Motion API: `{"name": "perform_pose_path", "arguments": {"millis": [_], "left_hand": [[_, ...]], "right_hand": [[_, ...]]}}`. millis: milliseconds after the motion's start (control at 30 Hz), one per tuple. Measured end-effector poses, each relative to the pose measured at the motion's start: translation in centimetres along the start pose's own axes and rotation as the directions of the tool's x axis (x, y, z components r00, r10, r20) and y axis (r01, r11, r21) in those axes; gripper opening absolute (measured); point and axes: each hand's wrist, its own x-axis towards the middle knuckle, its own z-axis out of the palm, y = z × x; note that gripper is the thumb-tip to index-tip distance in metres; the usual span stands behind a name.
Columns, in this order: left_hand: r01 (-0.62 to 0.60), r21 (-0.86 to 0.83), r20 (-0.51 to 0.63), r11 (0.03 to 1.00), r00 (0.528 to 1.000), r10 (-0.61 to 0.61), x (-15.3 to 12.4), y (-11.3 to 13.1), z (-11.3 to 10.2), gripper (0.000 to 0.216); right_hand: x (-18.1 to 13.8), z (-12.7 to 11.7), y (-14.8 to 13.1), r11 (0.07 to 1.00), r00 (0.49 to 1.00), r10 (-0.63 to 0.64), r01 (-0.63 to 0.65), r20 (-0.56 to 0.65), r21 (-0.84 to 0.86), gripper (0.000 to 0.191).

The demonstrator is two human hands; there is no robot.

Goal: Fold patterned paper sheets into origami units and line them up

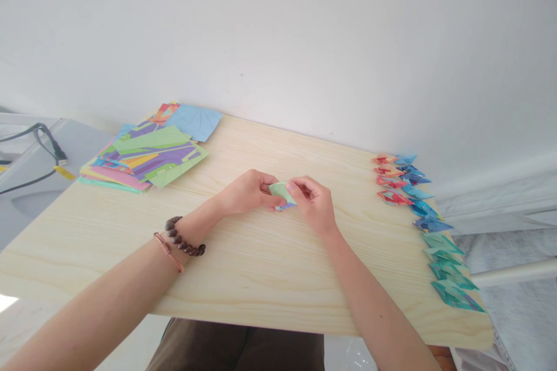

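A small folded piece of green paper [282,192] with a blue-purple edge is pinched between both my hands over the middle of the light wooden table [243,266]. My left hand [248,191] grips its left side with thumb and fingers closed. My right hand [312,202] pinches its right side, fingers curled. A brown bead bracelet and a thin orange band sit on my left wrist.
A stack of colourful paper sheets [150,153] lies at the table's back left. Along the right edge runs a row of several folded paper pieces [429,226], red, blue and teal. A white wall stands behind; cables [47,145] lie at far left.
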Motion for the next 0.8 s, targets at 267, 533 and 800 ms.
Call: {"name": "perform_pose_path", "arguments": {"millis": [267,533,800], "left_hand": [[-0.003,-0.012,0.023,1.000,1.000,0.004,0.18,-0.38,0.04,0.025],[-0.023,-0.184,0.066,0.983,0.997,0.036,0.17,-0.40,-0.20,0.032],[-0.050,-0.335,-0.086,0.941,0.996,0.022,0.84,-0.86,-0.50,0.037]], "right_hand": [[-0.10,0.19,0.32,1.000,0.999,0.016,-0.016,-0.040,0.006,0.023],[0.12,-0.27,0.48,0.999,0.999,0.040,-0.039,-0.026,0.029,0.024],[0.24,-0.50,0.49,0.996,0.999,0.042,-0.043,-0.009,-0.075,0.030]]}}
